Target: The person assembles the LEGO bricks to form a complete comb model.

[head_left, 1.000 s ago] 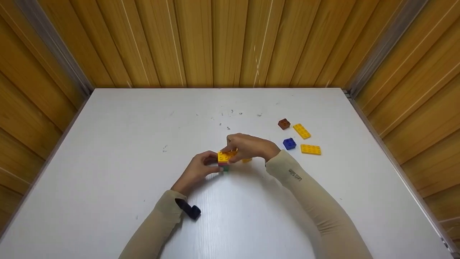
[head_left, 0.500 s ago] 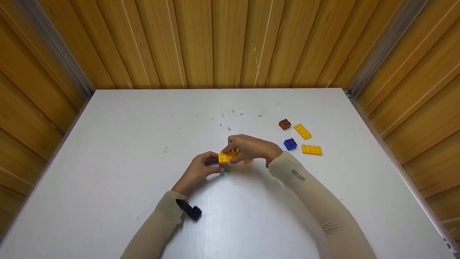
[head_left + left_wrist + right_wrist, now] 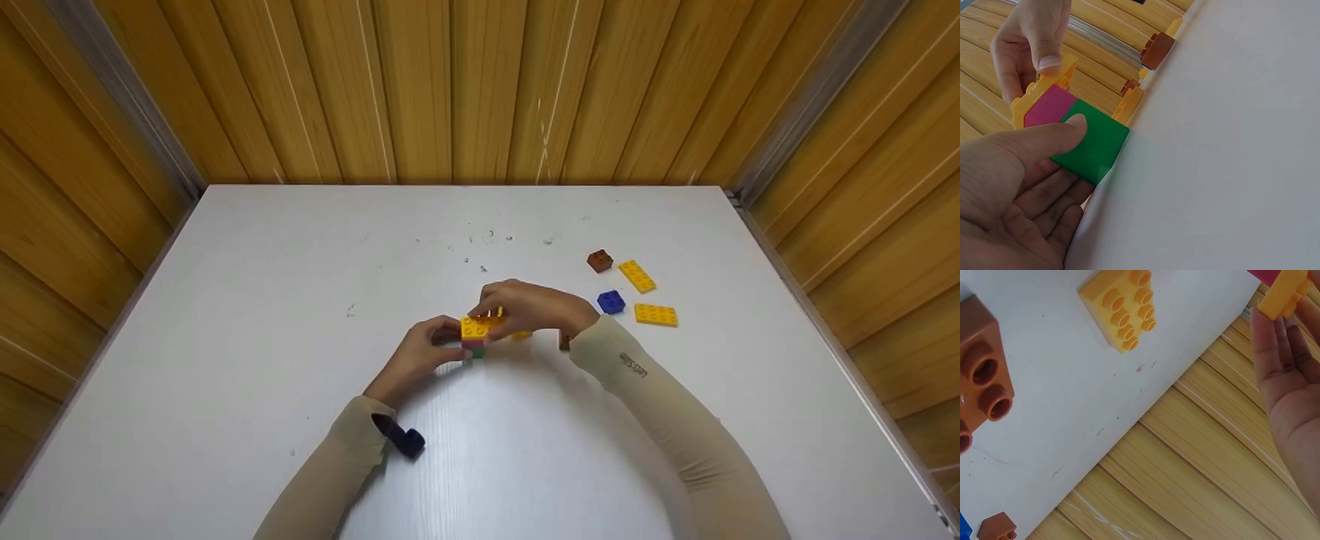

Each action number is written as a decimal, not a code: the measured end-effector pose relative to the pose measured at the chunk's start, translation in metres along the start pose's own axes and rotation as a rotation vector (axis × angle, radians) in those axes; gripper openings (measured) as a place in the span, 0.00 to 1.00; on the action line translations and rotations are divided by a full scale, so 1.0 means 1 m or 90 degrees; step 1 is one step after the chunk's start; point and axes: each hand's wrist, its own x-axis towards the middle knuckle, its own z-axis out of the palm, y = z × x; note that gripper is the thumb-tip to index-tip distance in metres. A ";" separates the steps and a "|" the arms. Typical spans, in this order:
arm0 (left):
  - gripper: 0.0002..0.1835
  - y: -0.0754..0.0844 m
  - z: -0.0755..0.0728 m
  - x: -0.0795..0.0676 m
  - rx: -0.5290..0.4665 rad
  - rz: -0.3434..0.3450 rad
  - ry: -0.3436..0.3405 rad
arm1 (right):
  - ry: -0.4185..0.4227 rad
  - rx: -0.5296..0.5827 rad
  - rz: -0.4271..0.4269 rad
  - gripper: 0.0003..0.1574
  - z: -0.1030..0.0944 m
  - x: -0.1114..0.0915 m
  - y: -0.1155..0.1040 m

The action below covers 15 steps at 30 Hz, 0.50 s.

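The stack sits between the two hands, close over the table [image 3: 225, 390]: a green brick [image 3: 1100, 143] at the bottom, a magenta brick [image 3: 1049, 107] above it, and a top yellow brick [image 3: 475, 328] uppermost, reaching past the magenta one toward the right hand [image 3: 534, 305]. Whether the top yellow brick is pressed fully home cannot be told. The left hand [image 3: 420, 352] pinches the green brick, thumb flat on the near face and the other fingers behind. The right hand pinches the top yellow brick from above, thumb on its near side and fingers on the far side.

Just below the right hand, and partly hidden by it, a low yellow brick [image 3: 521, 335] lies on the table. Beside the right wrist, half covered by the sleeve, is a near brown brick [image 3: 564, 341]. Beyond that wrist, to its right, are a blue brick [image 3: 611, 301] and, beside it, a flat yellow brick [image 3: 655, 314]; farther off lie a far brown brick [image 3: 599, 261] and a slanted yellow brick [image 3: 637, 276]. Below the left hand, a black strap [image 3: 397, 436] crosses the left sleeve [image 3: 322, 465]. Lettering marks the right sleeve [image 3: 667, 420]. Ahead of both hands rises a plank wall [image 3: 450, 90].
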 end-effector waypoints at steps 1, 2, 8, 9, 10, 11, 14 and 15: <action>0.22 0.000 0.000 0.000 -0.002 0.000 0.000 | 0.000 0.005 0.005 0.29 0.000 0.000 0.000; 0.22 0.000 0.000 0.000 -0.003 0.000 0.000 | 0.000 0.008 0.009 0.29 -0.001 -0.001 0.000; 0.22 0.000 0.001 0.001 0.004 -0.005 0.003 | 0.000 0.015 0.025 0.29 -0.005 -0.005 0.001; 0.23 0.000 0.002 0.001 0.004 -0.006 0.003 | -0.001 0.019 0.030 0.29 -0.005 -0.006 0.002; 0.23 0.000 0.002 0.001 0.001 -0.007 0.003 | -0.001 0.025 0.033 0.29 -0.006 -0.006 0.002; 0.23 -0.001 0.002 0.001 0.000 -0.008 0.004 | -0.002 0.030 0.039 0.29 -0.007 -0.007 0.003; 0.23 -0.001 0.002 0.001 0.005 -0.012 0.007 | -0.003 0.045 0.051 0.29 -0.010 -0.010 0.007; 0.23 0.000 0.002 0.001 0.007 -0.014 0.007 | -0.002 0.050 0.052 0.29 -0.011 -0.011 0.008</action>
